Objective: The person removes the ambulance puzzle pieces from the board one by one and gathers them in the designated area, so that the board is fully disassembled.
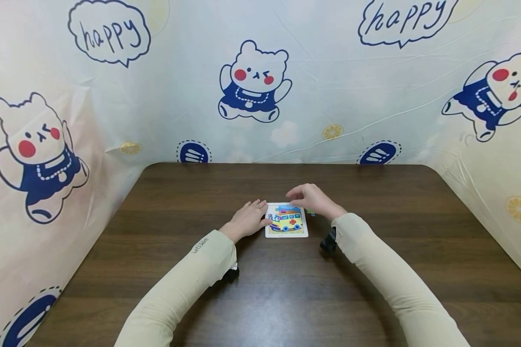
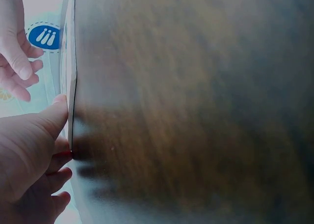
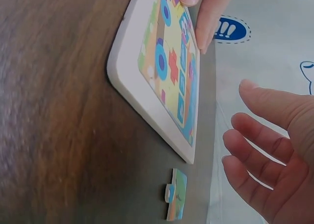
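A puzzle board (image 1: 286, 235) with a white frame lies flat on the table, its picture showing a yellow ambulance with a red cross (image 3: 173, 67) and blue wheels. My left hand (image 1: 248, 220) rests at the board's left edge, thumb on the frame and fingers spread along the side. Above the board's far right corner hovers my right hand (image 1: 313, 198), its fingers loosely bent with nothing between them. A single puzzle piece (image 3: 177, 194) lies on the table just off the board's right side; in the head view the right hand and wrist partly cover it.
The brown wooden table (image 1: 269, 299) reaches back to a cloth backdrop (image 1: 321, 96) printed with bears. Dark wrist cameras sit under both cuffs, the right one (image 1: 328, 241) close over the table.
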Tool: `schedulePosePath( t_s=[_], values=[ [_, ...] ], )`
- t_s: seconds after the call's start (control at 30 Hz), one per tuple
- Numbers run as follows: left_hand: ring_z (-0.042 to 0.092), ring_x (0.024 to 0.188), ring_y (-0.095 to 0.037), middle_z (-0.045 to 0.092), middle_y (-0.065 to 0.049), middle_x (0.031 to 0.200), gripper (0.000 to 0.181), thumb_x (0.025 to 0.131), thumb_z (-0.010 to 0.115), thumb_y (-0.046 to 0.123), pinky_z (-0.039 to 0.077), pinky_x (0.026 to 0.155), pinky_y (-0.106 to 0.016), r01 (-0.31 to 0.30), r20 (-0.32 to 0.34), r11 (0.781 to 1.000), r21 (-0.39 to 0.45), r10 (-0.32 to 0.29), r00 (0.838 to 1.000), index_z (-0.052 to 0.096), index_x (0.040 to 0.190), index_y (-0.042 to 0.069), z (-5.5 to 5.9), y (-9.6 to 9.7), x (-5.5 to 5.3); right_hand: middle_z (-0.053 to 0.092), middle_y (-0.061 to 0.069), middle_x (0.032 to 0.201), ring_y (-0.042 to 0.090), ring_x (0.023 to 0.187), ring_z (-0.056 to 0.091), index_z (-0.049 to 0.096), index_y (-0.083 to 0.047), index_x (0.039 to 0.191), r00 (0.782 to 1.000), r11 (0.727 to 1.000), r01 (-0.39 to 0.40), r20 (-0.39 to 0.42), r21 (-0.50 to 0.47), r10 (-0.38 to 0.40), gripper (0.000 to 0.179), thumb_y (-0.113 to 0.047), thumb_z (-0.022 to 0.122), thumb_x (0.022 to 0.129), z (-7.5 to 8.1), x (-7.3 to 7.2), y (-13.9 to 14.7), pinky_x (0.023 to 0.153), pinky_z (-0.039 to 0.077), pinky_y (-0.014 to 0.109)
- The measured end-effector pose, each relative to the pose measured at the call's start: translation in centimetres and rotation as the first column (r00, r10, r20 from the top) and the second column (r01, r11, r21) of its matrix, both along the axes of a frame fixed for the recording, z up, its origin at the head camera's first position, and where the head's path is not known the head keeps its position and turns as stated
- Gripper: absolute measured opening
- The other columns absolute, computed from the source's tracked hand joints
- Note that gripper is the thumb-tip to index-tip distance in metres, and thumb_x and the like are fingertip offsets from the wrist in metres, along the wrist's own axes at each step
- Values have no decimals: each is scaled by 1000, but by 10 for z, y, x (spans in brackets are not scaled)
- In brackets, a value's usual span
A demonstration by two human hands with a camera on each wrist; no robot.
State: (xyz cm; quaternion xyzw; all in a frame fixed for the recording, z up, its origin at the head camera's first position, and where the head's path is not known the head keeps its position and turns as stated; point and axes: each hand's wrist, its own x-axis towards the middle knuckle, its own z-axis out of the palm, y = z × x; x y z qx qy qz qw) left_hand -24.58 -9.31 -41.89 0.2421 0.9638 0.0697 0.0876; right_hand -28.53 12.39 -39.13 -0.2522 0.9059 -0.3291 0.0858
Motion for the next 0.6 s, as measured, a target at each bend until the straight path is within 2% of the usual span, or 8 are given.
schedulePosePath(
  t_s=[0.23,0.43,0.6],
  values=[
    [23,134,-28,32,-14,144,63,94,46,42,16,108,-42,1,5,1000,-7,-1,1000,35,140,0,3,0,2,66,7,101,19,90,60,66,-2,111,1000,1000,-13,8,26,13,26,-11,65,87,-6,0,-8,80,49,33],
    [23,135,-27,31,-13,145,64,94,45,44,16,108,-42,1,3,1000,-26,-1,1000,33,142,2,1,0,1,64,9,107,21,94,59,66,-3,112,999,999,-33,27,38,32,29,-12,67,85,-10,-1,-11,82,48,36],
    [23,134,-27,32,-13,145,63,94,46,42,17,108,-42,3,1,1000,-17,-3,1000,34,141,2,1,0,1,63,6,105,19,91,55,67,-8,112,999,996,-42,34,78,40,31,-18,70,83,-13,-2,-13,82,47,36]
  ],
)
